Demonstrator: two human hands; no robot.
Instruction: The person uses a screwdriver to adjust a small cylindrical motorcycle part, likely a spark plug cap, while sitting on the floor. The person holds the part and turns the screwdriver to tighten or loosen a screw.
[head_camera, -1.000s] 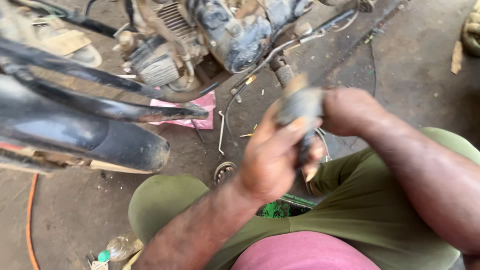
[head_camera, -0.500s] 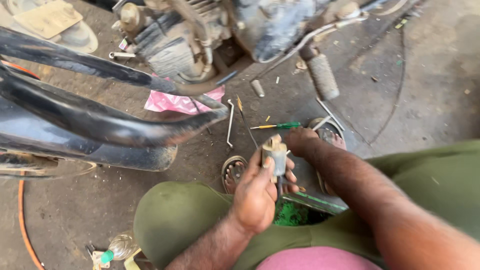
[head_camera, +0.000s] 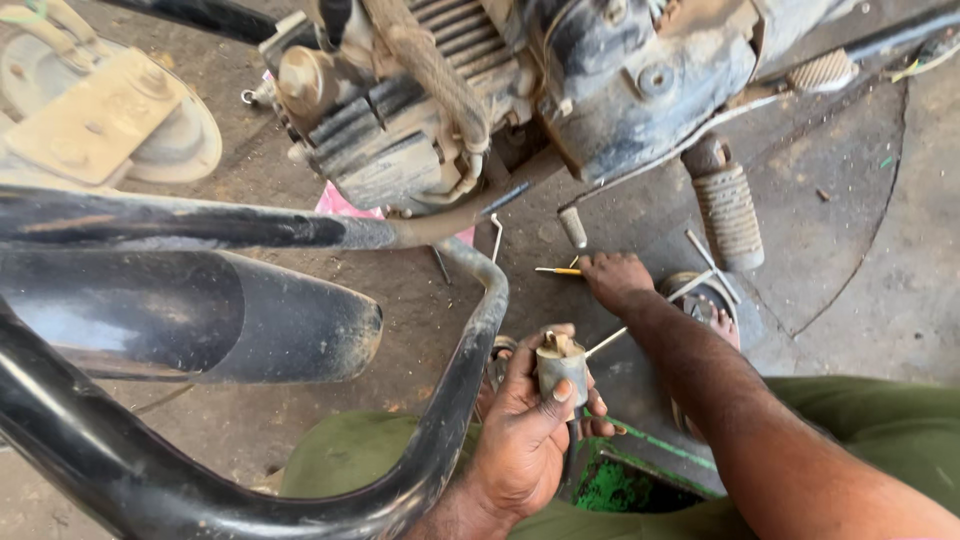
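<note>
Nearest me, my left hand (head_camera: 525, 425) was clamped around a small grey metal cylinder (head_camera: 561, 368), held upright near my knees. Farther out, my right hand (head_camera: 617, 280) reached down onto the floor, fingers closing on a yellow-handled screwdriver (head_camera: 557, 270) lying crosswise just left of it, below the engine (head_camera: 520, 90).

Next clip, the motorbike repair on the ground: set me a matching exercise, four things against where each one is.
Things:
1. small grey cylindrical part
2. yellow-handled tool
3. ribbed footpeg
4. pink cloth

Places:
A. on the ground under the engine's finned block
B. at the right hand's fingertips
C. held in the left hand
D. sticking out below the engine case, beyond the right hand

Pairs: 1-C, 2-B, 3-D, 4-A
</note>
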